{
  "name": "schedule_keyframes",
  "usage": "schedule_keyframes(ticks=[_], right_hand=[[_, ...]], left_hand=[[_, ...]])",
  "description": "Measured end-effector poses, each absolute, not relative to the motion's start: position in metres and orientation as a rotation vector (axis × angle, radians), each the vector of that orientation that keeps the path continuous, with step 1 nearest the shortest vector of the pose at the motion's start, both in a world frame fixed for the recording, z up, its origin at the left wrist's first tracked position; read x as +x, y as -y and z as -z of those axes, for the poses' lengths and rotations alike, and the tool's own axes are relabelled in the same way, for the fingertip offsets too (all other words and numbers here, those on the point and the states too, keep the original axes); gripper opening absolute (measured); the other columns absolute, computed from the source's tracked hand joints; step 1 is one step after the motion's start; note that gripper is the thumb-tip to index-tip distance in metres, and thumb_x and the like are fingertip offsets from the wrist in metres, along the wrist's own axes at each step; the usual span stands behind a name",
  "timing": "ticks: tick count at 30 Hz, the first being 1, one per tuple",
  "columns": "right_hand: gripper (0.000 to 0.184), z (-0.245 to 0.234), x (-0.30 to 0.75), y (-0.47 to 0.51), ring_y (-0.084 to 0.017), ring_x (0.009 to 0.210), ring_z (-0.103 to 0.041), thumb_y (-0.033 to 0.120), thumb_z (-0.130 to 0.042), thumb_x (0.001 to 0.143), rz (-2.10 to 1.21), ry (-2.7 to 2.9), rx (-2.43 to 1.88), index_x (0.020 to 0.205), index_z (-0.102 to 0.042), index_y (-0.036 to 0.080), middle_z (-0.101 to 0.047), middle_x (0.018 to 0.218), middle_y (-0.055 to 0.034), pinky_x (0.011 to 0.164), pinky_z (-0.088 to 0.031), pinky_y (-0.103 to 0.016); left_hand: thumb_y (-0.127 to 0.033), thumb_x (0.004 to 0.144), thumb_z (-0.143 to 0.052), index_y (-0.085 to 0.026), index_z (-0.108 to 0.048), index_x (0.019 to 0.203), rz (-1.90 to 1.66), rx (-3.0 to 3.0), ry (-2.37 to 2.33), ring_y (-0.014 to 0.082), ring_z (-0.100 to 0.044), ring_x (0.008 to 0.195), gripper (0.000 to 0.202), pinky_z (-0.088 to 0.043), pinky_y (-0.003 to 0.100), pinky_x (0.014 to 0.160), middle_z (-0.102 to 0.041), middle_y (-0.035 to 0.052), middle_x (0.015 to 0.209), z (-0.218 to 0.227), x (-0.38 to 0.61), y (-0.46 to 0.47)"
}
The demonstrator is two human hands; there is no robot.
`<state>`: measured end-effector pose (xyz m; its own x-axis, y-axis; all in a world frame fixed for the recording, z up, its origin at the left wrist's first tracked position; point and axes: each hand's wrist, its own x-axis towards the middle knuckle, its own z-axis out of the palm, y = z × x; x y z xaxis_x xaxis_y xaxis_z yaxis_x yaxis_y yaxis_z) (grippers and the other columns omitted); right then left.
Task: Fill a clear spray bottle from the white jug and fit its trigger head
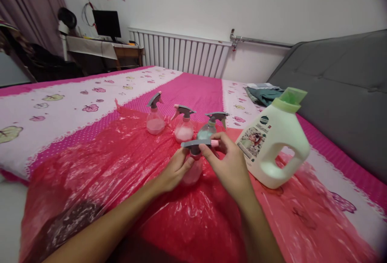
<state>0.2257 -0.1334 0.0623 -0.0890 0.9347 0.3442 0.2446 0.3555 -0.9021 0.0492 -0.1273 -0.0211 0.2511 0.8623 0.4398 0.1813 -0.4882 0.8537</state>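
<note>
Closest to me stands a small clear spray bottle with a grey trigger head and a pink nozzle. My left hand is wrapped round its neck and upper body. With thumb and fingers, my right hand grips the grey head near the nozzle. Just behind are several similar bottles: a spray bottle with pale pink liquid, another with foamy pink liquid, and one with bluish-green liquid, partly hidden by the held bottle. Right of my hands is a large pale green detergent jug with a green cap.
A crinkled red plastic sheet covers the near part of the bed, over pink patterned bedding. Folded dark green cloth lies behind the jug. A grey padded headboard borders the right; a radiator and desk are beyond.
</note>
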Motion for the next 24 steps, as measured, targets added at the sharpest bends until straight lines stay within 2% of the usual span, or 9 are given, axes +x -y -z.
schedule_keyframes(ticks=[2, 6, 12, 16, 19, 22, 24], right_hand=[[0.025, -0.064, 0.225, 0.135, -0.024, 0.087, -0.076, 0.045, -0.076, 0.084, -0.854, 1.560, -1.115, 0.090, -0.063, 0.025, -0.076, 0.087, -0.0032, 0.083, -0.059, -0.040], [0.023, -0.067, 0.225, 0.137, -0.024, 0.082, -0.076, 0.042, -0.079, 0.080, -0.864, 1.564, -1.141, 0.085, -0.066, 0.024, -0.075, 0.082, -0.0032, 0.078, -0.059, -0.038], [0.030, -0.069, 0.224, 0.139, -0.022, 0.073, -0.076, 0.045, -0.076, 0.082, -0.906, 1.573, -1.143, 0.076, -0.055, 0.024, -0.071, 0.075, -0.0004, 0.071, -0.058, -0.034], [0.028, -0.069, 0.222, 0.141, -0.022, 0.068, -0.076, 0.049, -0.070, 0.087, -0.949, 1.604, -1.223, 0.086, -0.057, 0.024, -0.073, 0.075, -0.0012, 0.068, -0.059, -0.035], [0.026, -0.071, 0.220, 0.143, -0.024, 0.070, -0.077, 0.046, -0.066, 0.088, -0.835, 1.648, -1.320, 0.102, -0.066, 0.025, -0.076, 0.079, -0.0029, 0.069, -0.058, -0.037], [0.044, -0.075, 0.219, 0.147, -0.024, 0.074, -0.076, 0.039, -0.068, 0.087, -0.759, 1.771, -1.321, 0.131, -0.068, 0.032, -0.077, 0.080, 0.0001, 0.073, -0.058, -0.038], [0.049, -0.079, 0.221, 0.150, -0.022, 0.073, -0.076, 0.034, -0.070, 0.085, -0.799, 1.858, -1.248, 0.135, -0.068, 0.035, -0.077, 0.079, 0.0027, 0.075, -0.057, -0.037]], left_hand=[[-0.066, 0.106, -0.044, -0.022, -0.058, 0.145, -1.255, 1.856, -0.977, 0.0326, -0.060, 0.131, 0.060, -0.044, 0.050, 0.119, -0.065, 0.0137, 0.143, 0.022, 0.049, 0.128], [-0.064, 0.107, -0.044, -0.022, -0.059, 0.145, -1.270, 1.862, -0.973, 0.0332, -0.061, 0.131, 0.058, -0.045, 0.049, 0.118, -0.065, 0.0143, 0.144, 0.024, 0.049, 0.127], [-0.057, 0.110, -0.044, -0.023, -0.061, 0.143, -1.292, 1.820, -0.880, 0.0299, -0.062, 0.130, 0.051, -0.047, 0.044, 0.116, -0.067, 0.0116, 0.141, 0.022, 0.052, 0.127], [-0.057, 0.109, -0.046, -0.022, -0.062, 0.137, -1.297, 1.841, -0.913, 0.0293, -0.064, 0.123, 0.047, -0.047, 0.044, 0.112, -0.069, 0.0110, 0.133, 0.022, 0.053, 0.126], [-0.059, 0.108, -0.048, -0.021, -0.062, 0.132, -1.278, 1.871, -0.955, 0.0279, -0.064, 0.115, 0.047, -0.048, 0.044, 0.109, -0.070, 0.0106, 0.126, 0.024, 0.052, 0.126], [-0.058, 0.108, -0.049, -0.022, -0.062, 0.132, -1.279, 1.855, -0.950, 0.0290, -0.063, 0.119, 0.046, -0.048, 0.045, 0.111, -0.069, 0.0106, 0.127, 0.026, 0.052, 0.126], [-0.055, 0.109, -0.048, -0.022, -0.062, 0.134, -1.283, 1.822, -0.923, 0.0305, -0.062, 0.125, 0.044, -0.047, 0.045, 0.114, -0.070, 0.0105, 0.126, 0.027, 0.051, 0.126]])
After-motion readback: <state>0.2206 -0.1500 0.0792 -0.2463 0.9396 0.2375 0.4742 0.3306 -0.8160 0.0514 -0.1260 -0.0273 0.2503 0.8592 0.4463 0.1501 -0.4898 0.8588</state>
